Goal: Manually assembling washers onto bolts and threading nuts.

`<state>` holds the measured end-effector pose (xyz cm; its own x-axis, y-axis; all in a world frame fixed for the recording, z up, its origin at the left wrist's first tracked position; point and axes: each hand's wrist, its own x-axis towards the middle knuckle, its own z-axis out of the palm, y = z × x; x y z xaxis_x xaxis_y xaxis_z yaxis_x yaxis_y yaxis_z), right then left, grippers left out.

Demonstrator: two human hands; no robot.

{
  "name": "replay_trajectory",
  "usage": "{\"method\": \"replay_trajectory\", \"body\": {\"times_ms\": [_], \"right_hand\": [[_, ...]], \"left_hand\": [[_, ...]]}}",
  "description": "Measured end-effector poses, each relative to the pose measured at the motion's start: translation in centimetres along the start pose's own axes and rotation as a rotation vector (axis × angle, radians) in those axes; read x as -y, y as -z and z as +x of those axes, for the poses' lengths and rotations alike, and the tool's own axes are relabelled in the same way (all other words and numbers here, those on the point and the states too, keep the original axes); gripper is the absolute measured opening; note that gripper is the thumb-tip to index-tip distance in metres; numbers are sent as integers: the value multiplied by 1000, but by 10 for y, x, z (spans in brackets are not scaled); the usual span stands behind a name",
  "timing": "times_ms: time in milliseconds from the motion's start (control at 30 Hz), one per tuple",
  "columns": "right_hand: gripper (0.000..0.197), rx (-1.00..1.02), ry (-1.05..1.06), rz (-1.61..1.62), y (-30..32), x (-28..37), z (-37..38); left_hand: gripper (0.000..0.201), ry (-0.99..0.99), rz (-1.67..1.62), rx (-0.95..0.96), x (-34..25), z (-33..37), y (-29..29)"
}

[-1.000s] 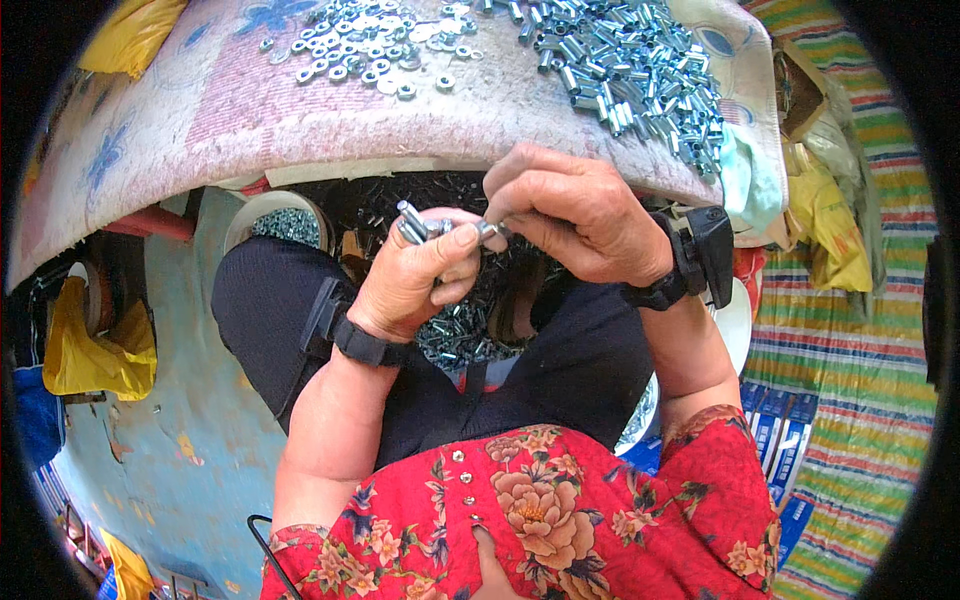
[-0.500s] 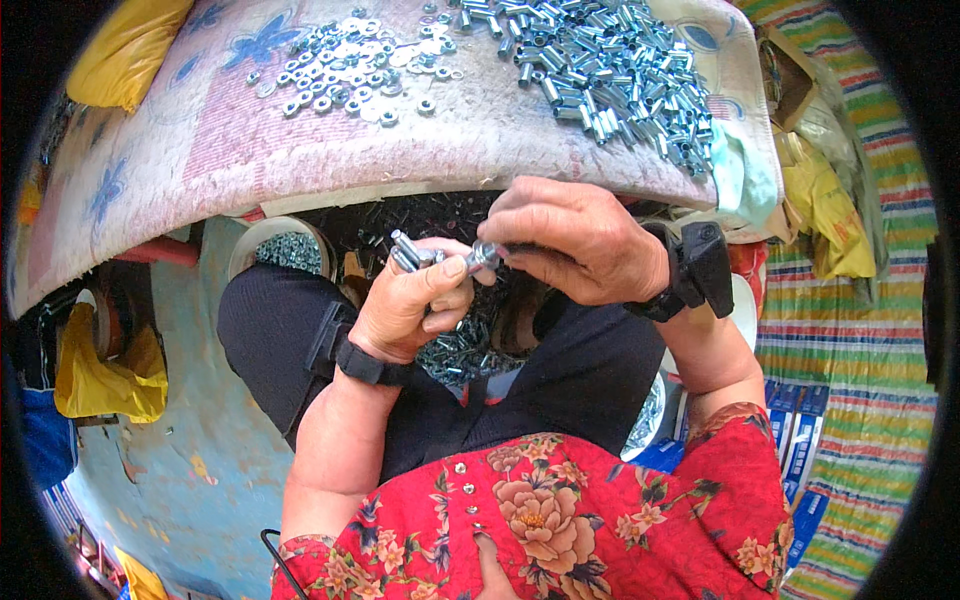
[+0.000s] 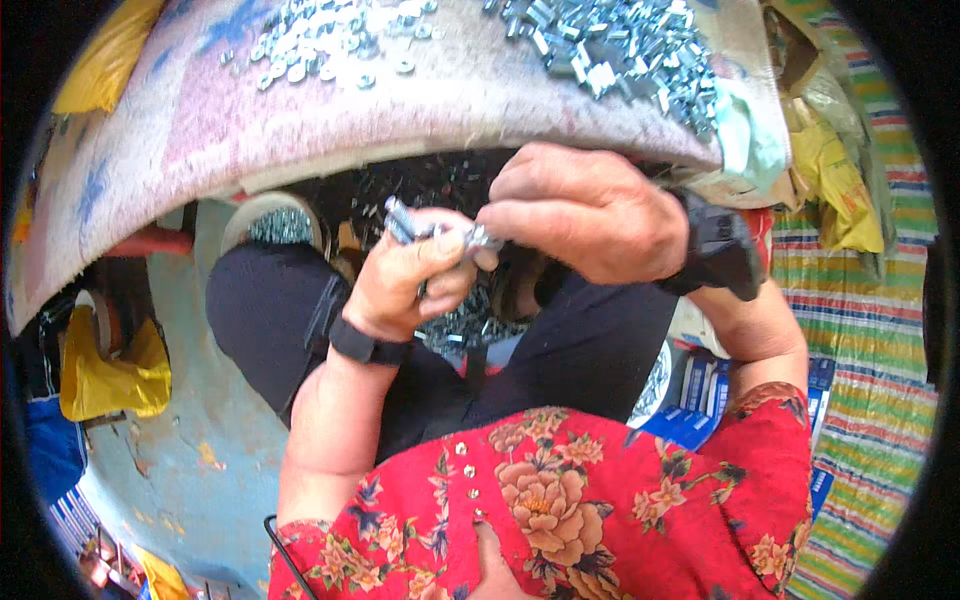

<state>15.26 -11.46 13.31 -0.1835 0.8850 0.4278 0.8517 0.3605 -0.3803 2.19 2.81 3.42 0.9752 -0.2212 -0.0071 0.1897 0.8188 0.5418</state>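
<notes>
My left hand (image 3: 415,270) is closed around a few shiny metal bolts (image 3: 402,222), whose ends stick out past its thumb on the far left side. Between that thumb and forefinger a metal fastener end (image 3: 480,238) pokes out to the right, with what looks like a nut or washer on it. My right hand (image 3: 595,220) meets it there, its fingers bent together at the tip; motion blur and the fingers hide what they pinch. Both hands are over my lap, just short of the table edge.
Nuts and washers (image 3: 330,45) lie on the cloth-covered table (image 3: 300,125), with a heap of metal sleeves (image 3: 610,60) to their right. A tub of small parts (image 3: 280,222) stands by my left knee. More loose metal parts (image 3: 465,325) lie between my legs.
The view has shifted, so the table sits higher in it. My right hand has turned slightly, with its fingers drawn in at the fastener end. My left hand keeps its hold.
</notes>
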Motion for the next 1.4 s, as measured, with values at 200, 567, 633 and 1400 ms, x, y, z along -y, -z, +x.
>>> {"method": "replay_trajectory", "body": {"times_ms": [200, 567, 633, 1400], "right_hand": [[20, 111, -390, -126, 0, 4, -6], [25, -663, -226, -650, -112, -66, -37], [27, -582, -140, -195, -114, -9, -11], [14, -488, -722, 298, -71, -3, 6]], "left_hand": [[22, -29, 161, -126, -2, 5, -6], [21, -208, 236, -156, 1, 13, 1], [23, -285, 87, -254, -3, 12, 18], [69, -233, 224, -248, -9, 9, 4]]}}
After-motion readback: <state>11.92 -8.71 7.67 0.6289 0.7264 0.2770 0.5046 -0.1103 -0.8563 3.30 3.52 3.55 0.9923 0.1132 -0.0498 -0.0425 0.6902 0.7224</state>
